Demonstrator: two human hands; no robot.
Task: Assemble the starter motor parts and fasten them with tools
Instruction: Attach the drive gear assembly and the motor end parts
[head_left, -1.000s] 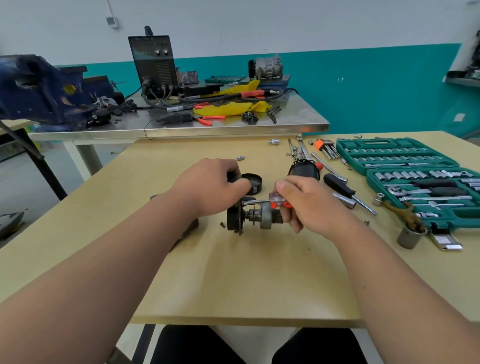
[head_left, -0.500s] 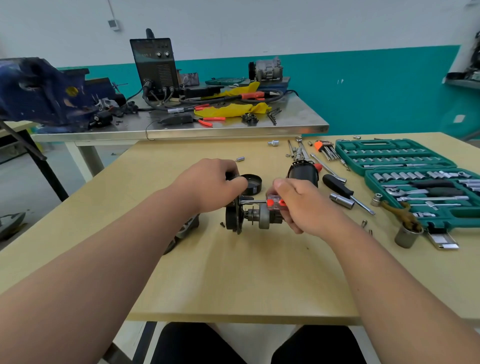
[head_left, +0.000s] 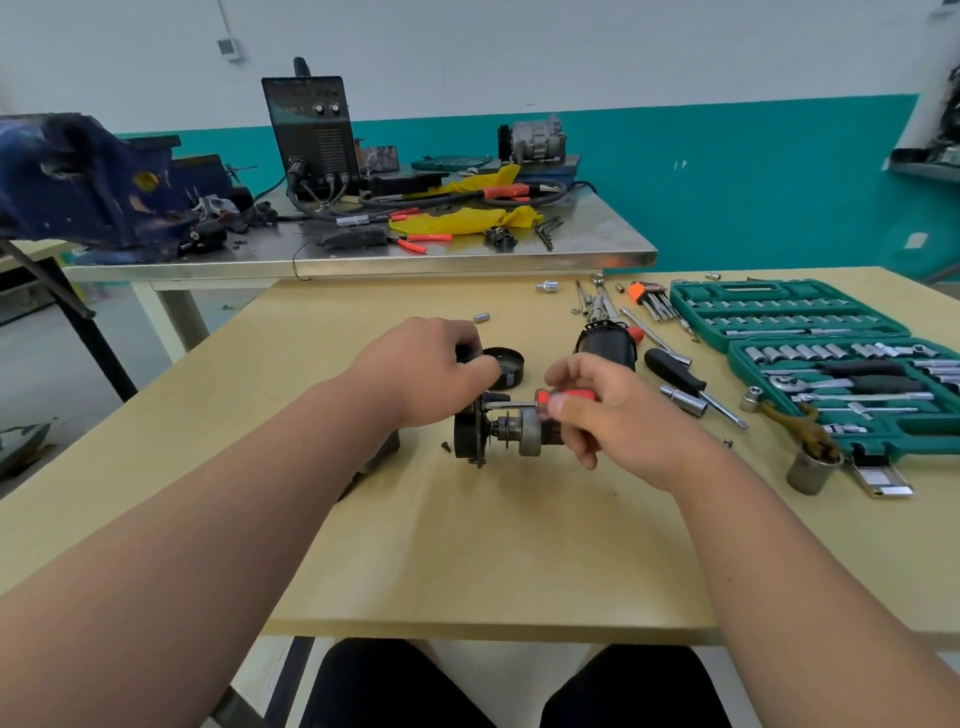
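From the head camera, we saw the starter motor part (head_left: 470, 441) lying on its side near the middle of the tan counter (head_left: 519, 545). It had a flat, round black plate at its left end. A grey metal shaft with a fat little drum (head_left: 527, 439) stuck out to the right.

Our left hand (head_left: 431, 374) sat on top of the plate, with its grip curled over the edge to hold it down. Our right hand (head_left: 613, 421) had a tight grip too, and it pinched a small screwdriver (head_left: 566, 396) by its shiny orange handle. The thin steel tip lay flat and pointed left, right up against the top of the plate. We could not see the screw under the tip.

We thought the part could roll, since it was round and smooth. So the left hand should press down hard. The right hand should line the tip up straight, push in a little and turn slowly, or the tip might slip out.

A tiny dark screw (head_left: 445, 445) lay just beside the plate. Behind the hands sat a round black cap (head_left: 506, 364) like a shallow cup, and a black motor can (head_left: 605, 340) shaped like a tube. Off to the right, a green plastic socket case (head_left: 779, 312) lay open, full of shiny silver sockets.
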